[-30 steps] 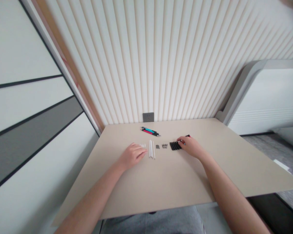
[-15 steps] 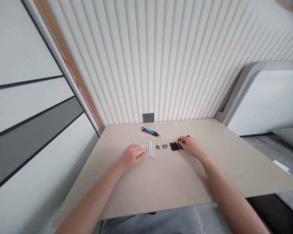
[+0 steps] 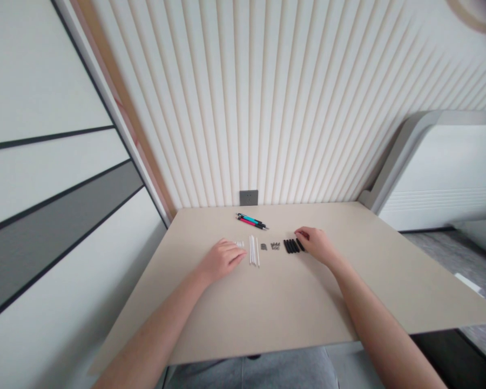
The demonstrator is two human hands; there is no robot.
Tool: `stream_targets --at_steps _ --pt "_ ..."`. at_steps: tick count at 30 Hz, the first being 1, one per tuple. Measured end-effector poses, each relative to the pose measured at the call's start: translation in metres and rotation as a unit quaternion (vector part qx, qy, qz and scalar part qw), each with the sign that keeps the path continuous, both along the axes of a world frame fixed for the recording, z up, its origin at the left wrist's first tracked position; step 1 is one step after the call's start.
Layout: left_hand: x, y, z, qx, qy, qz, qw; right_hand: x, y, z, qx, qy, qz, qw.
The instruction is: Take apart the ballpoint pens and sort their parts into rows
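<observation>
Parts lie grouped by kind, presumably for easy picking: rods [image 3: 252, 251] on the table [image 3: 227, 324], tubes [image 3: 291, 247] at their 3 o'clock, pens [image 3: 251, 221] at 12. Right hand [image 3: 317, 244], fingers narrow, blocks the tubes' 3-o'clock end; left hand [image 3: 222, 259], fingers curled, partly covers white bits [image 3: 240, 244] at 9; cannot tell whether either grips anything.

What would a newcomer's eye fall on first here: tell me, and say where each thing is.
Likely the pink and turquoise pens, the brightest things in view, lying near the table's wall edge below the dark socket. Next, probably the row of short black pieces beside the right hand, and the slim white sticks just right of the left hand.
</observation>
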State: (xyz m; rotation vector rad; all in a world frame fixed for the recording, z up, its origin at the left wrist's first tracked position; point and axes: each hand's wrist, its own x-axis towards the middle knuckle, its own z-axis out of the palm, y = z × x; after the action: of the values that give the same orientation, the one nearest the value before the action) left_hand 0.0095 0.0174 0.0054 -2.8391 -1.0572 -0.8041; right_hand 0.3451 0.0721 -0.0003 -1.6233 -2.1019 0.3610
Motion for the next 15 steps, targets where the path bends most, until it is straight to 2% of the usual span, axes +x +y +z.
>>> stream_targets --at_steps 3,7,11,15 --pt "-0.001 0.0 -0.001 -0.002 0.008 -0.001 1.0 -0.007 0.005 0.002 0.004 0.007 0.013 1.0" --pt "-0.002 0.001 -0.003 -0.004 0.017 0.002 1.0 -0.026 0.02 0.015 -0.002 -0.047 0.035 0.998" --pt "-0.003 0.001 -0.003 -0.004 0.018 0.005 1.0 -0.055 0.039 0.026 -0.049 -0.106 0.071 0.991" --pt "-0.004 0.001 -0.002 0.001 0.014 0.014 1.0 -0.081 0.054 0.024 -0.078 -0.129 0.078 0.986"
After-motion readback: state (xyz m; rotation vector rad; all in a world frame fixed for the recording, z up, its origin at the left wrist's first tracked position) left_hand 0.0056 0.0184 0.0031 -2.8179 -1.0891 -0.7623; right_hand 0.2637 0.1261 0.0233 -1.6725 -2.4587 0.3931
